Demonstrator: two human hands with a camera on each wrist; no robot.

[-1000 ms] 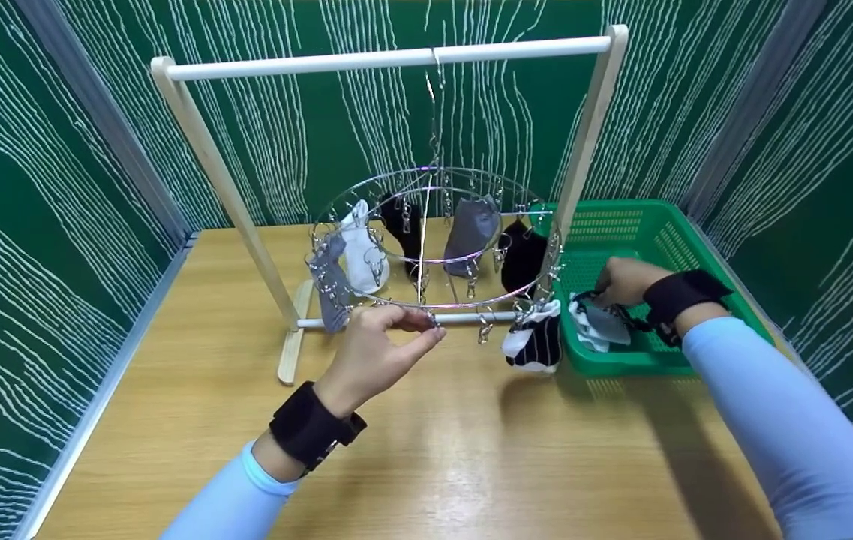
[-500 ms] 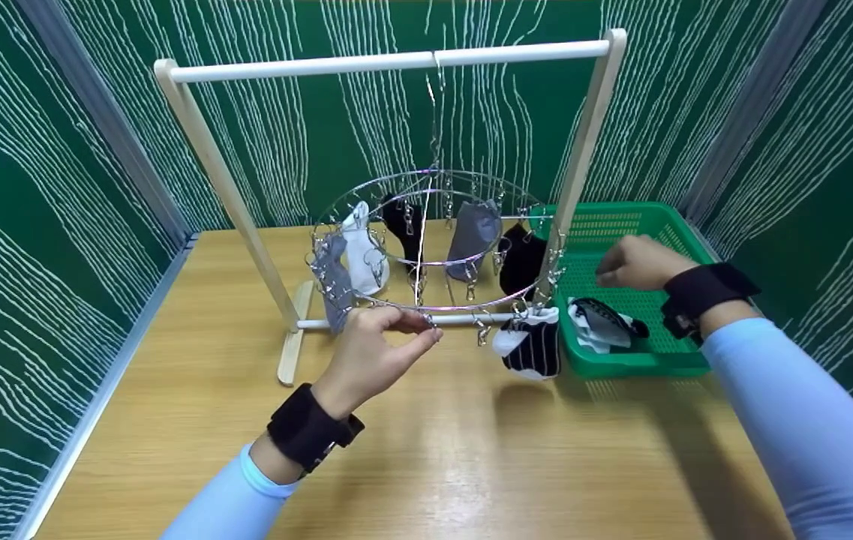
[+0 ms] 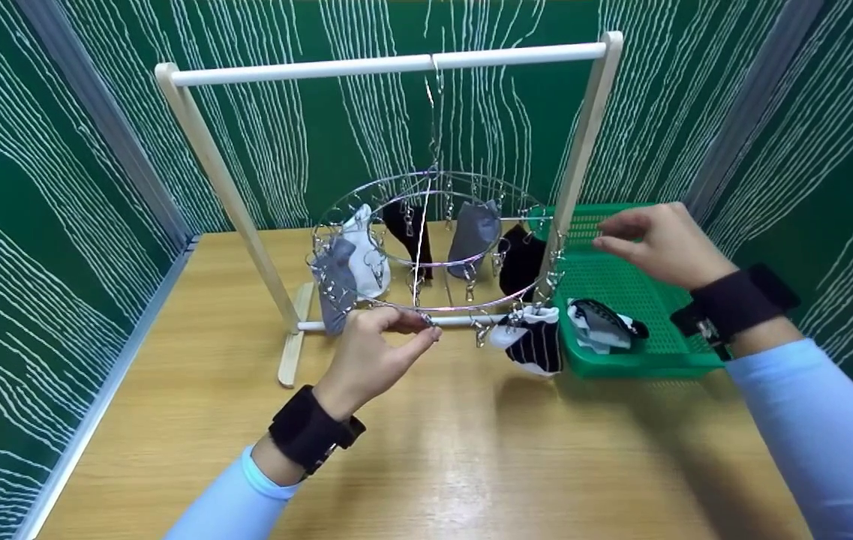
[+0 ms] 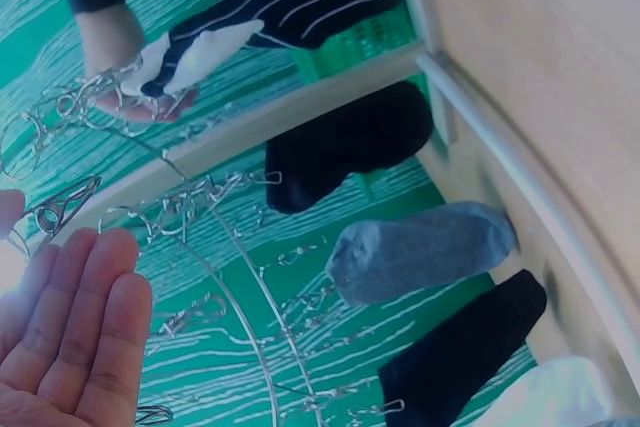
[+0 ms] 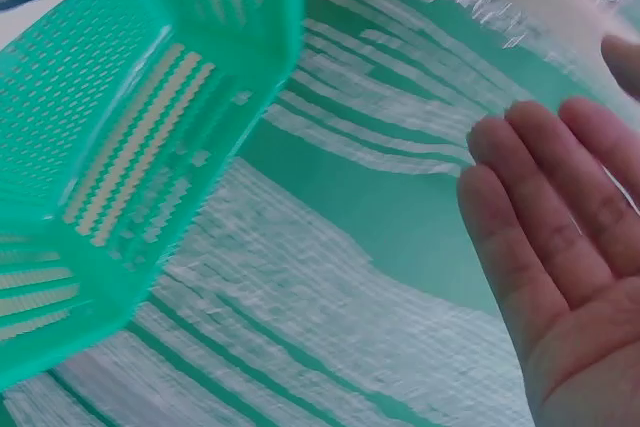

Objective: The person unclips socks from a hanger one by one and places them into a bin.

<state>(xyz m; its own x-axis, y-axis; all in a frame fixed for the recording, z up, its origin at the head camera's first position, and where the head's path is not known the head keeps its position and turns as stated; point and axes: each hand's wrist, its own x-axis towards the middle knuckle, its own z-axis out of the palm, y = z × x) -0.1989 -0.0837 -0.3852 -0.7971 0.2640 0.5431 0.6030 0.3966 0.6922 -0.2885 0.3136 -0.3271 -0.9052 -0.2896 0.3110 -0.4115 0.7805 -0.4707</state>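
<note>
My left hand [image 3: 370, 356] pinches a metal clip [image 4: 65, 209] at the front of the round sock hanger [image 3: 464, 308], between thumb and index finger. Nothing hangs from that clip. Held above the green basket [image 3: 636, 367], my right hand [image 3: 666, 244] has relaxed fingers and is empty. In the basket lies a small heap of grey, white and black socks [image 3: 606, 326]. A black-and-white striped sock [image 3: 535, 349] hangs at the hanger's front right. Around the ring also hang a black sock [image 3: 521, 262], a grey sock [image 3: 473, 236] and a white sock [image 3: 367, 259].
The hanger hooks over the white top bar [image 3: 306, 71] of a wooden rack. One rack upright [image 3: 587, 142] stands between the hanger and the basket. Green walls with white lines [image 3: 246, 150] enclose the wooden table [image 3: 426, 465].
My right hand has let go of the socks in the basket and risen up and to the right. The left hand stays at the clip. The striped sock has swung slightly.
</note>
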